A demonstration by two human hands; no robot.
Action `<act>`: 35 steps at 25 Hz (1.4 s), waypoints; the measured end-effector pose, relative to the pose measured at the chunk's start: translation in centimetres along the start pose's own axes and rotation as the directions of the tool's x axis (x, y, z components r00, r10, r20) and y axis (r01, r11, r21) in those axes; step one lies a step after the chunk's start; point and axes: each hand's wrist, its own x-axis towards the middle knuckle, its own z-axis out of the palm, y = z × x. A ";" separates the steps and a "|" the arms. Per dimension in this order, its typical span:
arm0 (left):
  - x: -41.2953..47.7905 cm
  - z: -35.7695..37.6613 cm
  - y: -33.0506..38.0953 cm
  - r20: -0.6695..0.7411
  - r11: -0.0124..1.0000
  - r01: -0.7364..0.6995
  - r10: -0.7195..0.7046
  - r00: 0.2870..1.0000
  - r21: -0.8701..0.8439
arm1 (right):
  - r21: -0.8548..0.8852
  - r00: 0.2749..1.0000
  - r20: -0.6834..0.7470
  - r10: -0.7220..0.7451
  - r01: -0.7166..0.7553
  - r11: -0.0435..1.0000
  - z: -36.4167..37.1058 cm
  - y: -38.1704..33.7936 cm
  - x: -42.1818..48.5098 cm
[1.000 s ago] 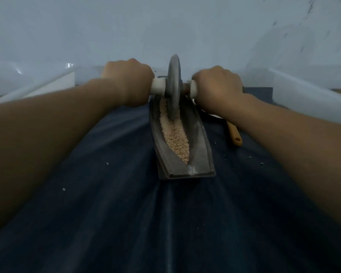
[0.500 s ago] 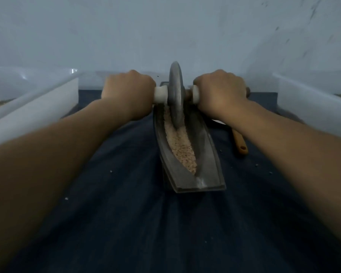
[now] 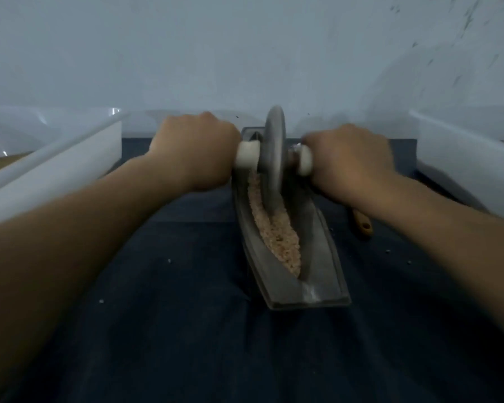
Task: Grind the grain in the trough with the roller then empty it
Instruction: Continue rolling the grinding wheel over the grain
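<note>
no readable text, labels, numbers or signs anywhere

Open dark cloth point(image 3: 172, 330) fills the lower middle of the frame. The trough point(image 3: 323, 269) and its upright roller point(image 3: 274, 158) block the centre. A white tub point(image 3: 56, 170) hems the left edge, a second tub point(image 3: 454, 158) the right, and a wooden handle point(image 3: 362, 225) lies right of the trough.

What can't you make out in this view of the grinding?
All in the head view:
1. Fingers of the left hand and right hand: curled out of sight round the roller.
2. Far end of the trough: behind roller and hands.
3. Most of the wooden handle: under the right forearm.
4. How fine the grain is: blurred, dim.
</note>
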 end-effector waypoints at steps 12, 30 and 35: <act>-4.2 -2.0 -0.4 -0.210 0.987 -0.152 0.141 0.968 -0.042 | -0.017 0.989 -0.073 -0.125 0.124 0.992 -2.4 1.5 -4.3; -0.3 0.7 -0.6 0.070 0.995 0.036 -0.030 0.997 -0.093 | -0.072 0.994 -0.011 -0.111 0.109 0.991 -0.5 0.0 1.7; 1.1 0.8 -1.1 0.125 0.987 0.033 -0.012 0.992 -0.160 | -0.067 0.994 0.028 -0.101 0.103 0.992 -0.5 -0.2 3.1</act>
